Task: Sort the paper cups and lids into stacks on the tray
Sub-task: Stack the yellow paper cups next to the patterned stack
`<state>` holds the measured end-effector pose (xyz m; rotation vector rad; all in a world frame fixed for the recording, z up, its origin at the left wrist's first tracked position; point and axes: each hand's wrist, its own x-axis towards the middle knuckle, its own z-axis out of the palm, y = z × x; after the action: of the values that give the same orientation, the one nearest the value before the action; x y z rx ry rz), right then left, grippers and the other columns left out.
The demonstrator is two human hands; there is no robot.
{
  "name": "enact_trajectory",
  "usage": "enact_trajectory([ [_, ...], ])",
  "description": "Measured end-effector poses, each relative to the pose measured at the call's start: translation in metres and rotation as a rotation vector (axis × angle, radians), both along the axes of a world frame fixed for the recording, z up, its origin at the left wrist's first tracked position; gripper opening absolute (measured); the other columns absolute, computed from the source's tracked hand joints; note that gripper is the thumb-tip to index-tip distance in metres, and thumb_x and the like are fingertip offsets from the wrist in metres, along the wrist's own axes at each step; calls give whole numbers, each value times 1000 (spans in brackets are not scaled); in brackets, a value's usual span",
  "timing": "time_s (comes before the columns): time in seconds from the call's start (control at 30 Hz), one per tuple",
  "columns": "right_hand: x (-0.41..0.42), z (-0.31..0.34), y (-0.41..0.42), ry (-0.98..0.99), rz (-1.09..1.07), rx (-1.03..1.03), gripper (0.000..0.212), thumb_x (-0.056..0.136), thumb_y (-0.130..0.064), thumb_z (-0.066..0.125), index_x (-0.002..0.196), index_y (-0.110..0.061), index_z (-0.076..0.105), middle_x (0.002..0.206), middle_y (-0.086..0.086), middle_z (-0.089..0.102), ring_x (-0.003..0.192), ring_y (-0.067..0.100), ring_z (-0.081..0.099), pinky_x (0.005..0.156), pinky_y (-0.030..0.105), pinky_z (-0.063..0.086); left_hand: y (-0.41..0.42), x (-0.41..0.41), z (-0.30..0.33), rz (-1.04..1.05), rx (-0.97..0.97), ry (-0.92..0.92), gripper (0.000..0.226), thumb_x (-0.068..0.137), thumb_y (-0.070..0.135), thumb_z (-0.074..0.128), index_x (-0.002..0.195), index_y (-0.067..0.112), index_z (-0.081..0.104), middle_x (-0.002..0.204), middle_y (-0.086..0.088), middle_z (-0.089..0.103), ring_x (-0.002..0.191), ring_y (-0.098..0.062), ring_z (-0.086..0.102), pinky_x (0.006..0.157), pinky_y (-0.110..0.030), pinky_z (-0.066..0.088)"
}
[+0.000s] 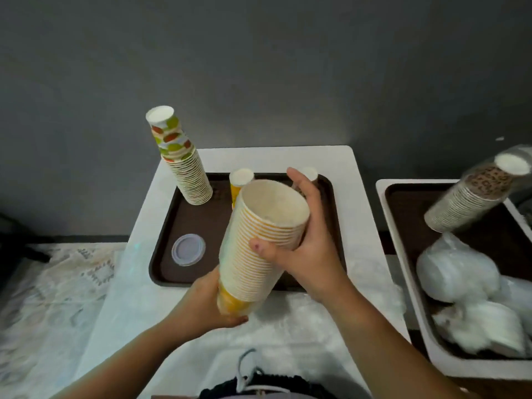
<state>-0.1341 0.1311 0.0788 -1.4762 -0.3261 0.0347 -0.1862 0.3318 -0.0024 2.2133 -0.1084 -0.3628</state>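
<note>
I hold a tall stack of yellow-striped paper cups (256, 243) tilted above the front edge of the brown tray (201, 223), its open mouth facing up and away. My left hand (210, 298) grips the yellow bottom end of the stack. My right hand (305, 234) grips the stack near its rim, thumb across the front. On the tray stand an upside-down stack of cups with green and red dots (181, 156) at the back left, a short yellow cup stack (240, 182) behind the held one, and a clear plastic lid (188, 249) at the front left.
The tray lies on a small white table (339, 159) against a grey wall. To the right, a second tray (403, 214) holds a wrapped stack of brown-patterned cups (472, 194) and plastic bags of white lids (460, 275). A brown cup (310, 174) is partly hidden behind my right hand.
</note>
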Motion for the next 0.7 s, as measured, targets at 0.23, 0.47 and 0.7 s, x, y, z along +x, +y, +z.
enact_trajectory([
  [0.23,-33,-10,46,-24,125,-182,99,59,-24,87,136,-48,30,133,-22,46,126,8,46,105,29,41,29,-25,21,25,-267,-63,116,57,30,87,142,30,9,130,46,34,125,16,36,93,-2,35],
  [0.47,-45,-16,70,-10,196,-238,105,57,-19,88,140,-41,28,134,-20,47,128,8,46,103,19,37,25,-32,28,193,-441,-187,108,49,17,91,137,-5,32,130,-5,55,121,-6,53,95,-14,42],
  [0.7,-54,-28,66,153,150,-386,92,47,-20,89,123,-35,40,116,-34,56,114,-12,49,97,11,41,19,-31,10,251,-465,-145,88,52,32,88,126,10,46,120,17,62,113,-5,59,89,-15,46],
])
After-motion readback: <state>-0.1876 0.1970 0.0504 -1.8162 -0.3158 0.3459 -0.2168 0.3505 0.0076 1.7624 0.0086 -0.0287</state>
